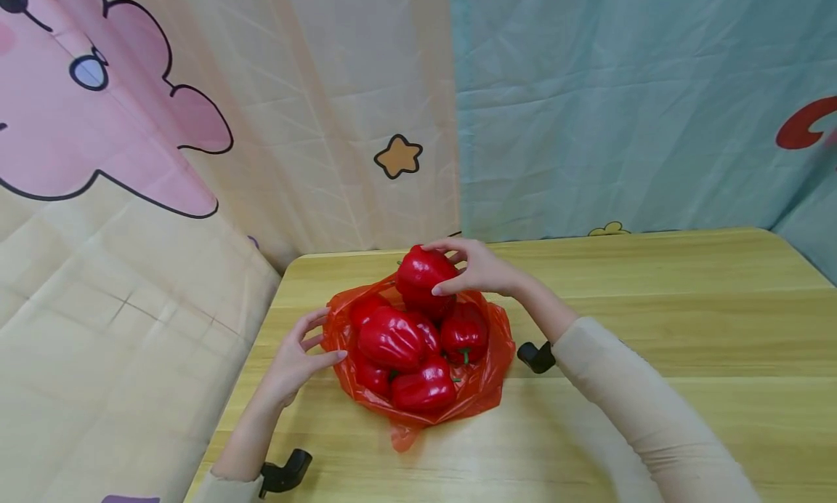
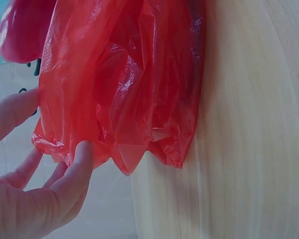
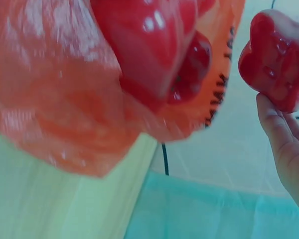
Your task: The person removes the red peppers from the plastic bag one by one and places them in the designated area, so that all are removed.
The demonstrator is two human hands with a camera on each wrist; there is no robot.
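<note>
An orange-red plastic bag (image 1: pixel 484 394), spread wide at its mouth, stands on the table with several glossy red bell peppers (image 1: pixel 391 339) inside. Above its far edge, my right hand (image 1: pixel 480 269) grips one red bell pepper (image 1: pixel 423 272) from the right side, thumb in front and fingers over the top. The right wrist view shows this pepper (image 3: pixel 279 62) raised clear of the bag, its lobed end toward the camera. At the bag's left rim is my left hand (image 1: pixel 290 361), fingers spread apart and loosely bent. The left wrist view has its fingertips (image 2: pixel 83 152) right at the thin plastic.
The wooden table (image 1: pixel 654 321) extends far to the right of the bag. Behind it hangs a printed curtain (image 1: pixel 588 110), with another cloth (image 1: pixel 118 328) along the left side. A black mount (image 1: pixel 286 474) sits at the left wrist, another black mount (image 1: pixel 536 357) at the right.
</note>
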